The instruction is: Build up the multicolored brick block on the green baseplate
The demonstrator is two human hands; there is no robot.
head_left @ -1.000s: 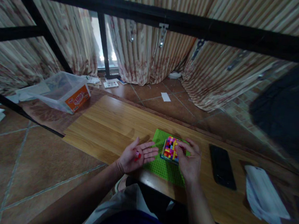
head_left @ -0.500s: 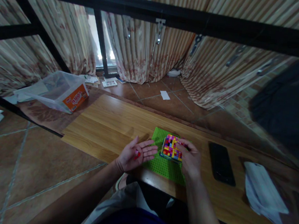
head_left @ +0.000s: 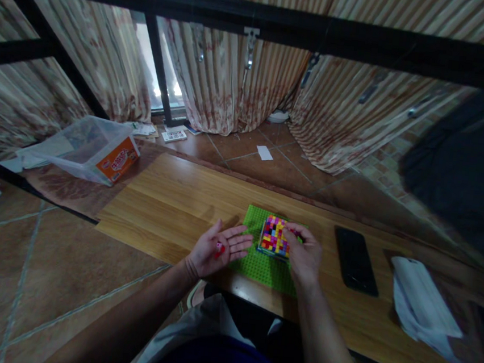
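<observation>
My left hand is palm up with its fingers stretched out flat. A few small red and pink toy bricks lie loose on the palm. To its right, a block of many-coloured small bricks sits on a green studded baseplate. My right hand is over the block's right side, thumb and fingers pinched together at its top. Whatever the fingertips hold is too small or hidden to make out, and the hand covers part of the block.
The baseplate lies on a wooden tabletop. Right of it are a black phone and a white plastic packet. A clear plastic bin with an orange label stands at the left. A dark metal rail crosses in front of curtains.
My right hand's fingertips have shifted slightly over the block, baring more of its top. My left hand stays palm up with the bricks on it. The whole view has shifted a little.
</observation>
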